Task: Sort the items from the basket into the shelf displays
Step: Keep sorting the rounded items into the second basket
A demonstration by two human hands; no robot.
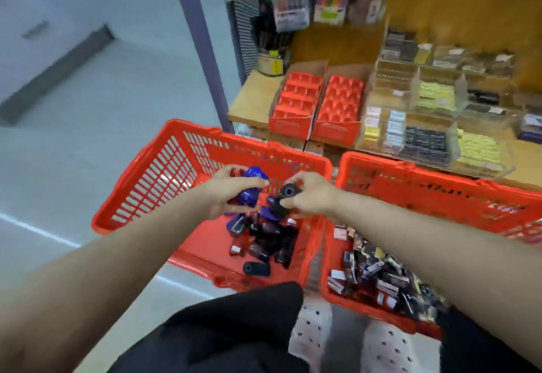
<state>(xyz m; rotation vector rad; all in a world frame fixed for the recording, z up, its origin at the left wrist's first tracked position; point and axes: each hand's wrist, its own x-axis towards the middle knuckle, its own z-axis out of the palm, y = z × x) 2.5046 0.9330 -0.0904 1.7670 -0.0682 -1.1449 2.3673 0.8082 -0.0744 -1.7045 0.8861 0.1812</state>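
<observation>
**Plastics, wood and cloth at the shelf**

The left basket (152, 167) was red moulded plastic with slotted lattice walls and a smooth, faintly shiny rim; the right basket (440, 193) looked the same. The blue item (252, 185) held in the left hand (231, 191) was glossy plastic that caught the light. The black item (289, 192) in the right hand (311, 193) looked matt. The shelf board (252, 100) was pale wood with a smooth finish. Two red trays (319, 103) looked like moulded plastic set in cardboard boxes. Clear, shiny plastic bins (416, 126) stood beside them. Black matt cloth (223, 334) covered the person's lap.
</observation>
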